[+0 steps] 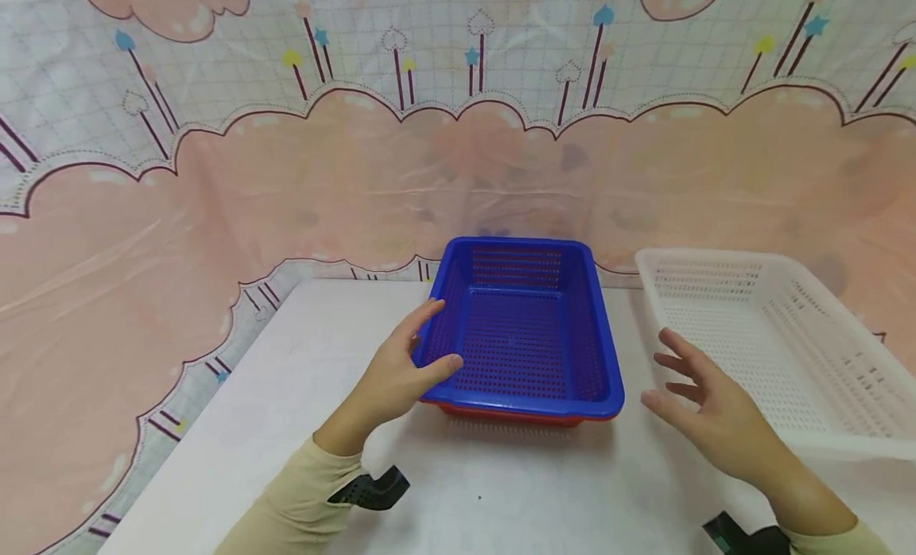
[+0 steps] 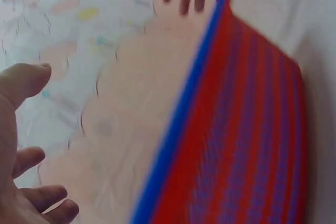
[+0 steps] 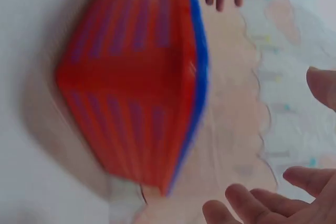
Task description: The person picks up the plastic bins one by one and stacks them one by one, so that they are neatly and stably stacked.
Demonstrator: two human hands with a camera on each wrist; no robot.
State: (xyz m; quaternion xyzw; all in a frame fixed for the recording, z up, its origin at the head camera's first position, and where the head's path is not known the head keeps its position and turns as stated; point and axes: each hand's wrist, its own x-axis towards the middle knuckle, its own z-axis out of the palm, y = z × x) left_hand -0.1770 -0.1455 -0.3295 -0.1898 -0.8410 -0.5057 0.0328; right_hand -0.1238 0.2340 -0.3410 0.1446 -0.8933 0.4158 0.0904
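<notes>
Smooth tabletop (image 1: 286, 388); perforated blue basket (image 1: 511, 340) inside red basket (image 3: 126, 72).

In front of me a printed cloth (image 1: 343, 181) hangs behind a white table (image 1: 250, 420), peach below a dark scalloped line and pale with a faint grid above, where thin stalks (image 1: 315, 50) bear blue stars (image 1: 816, 25) and yellow dots (image 1: 292, 58). Wrinkled in places, it also runs along the table's left edge, in soft light.
</notes>
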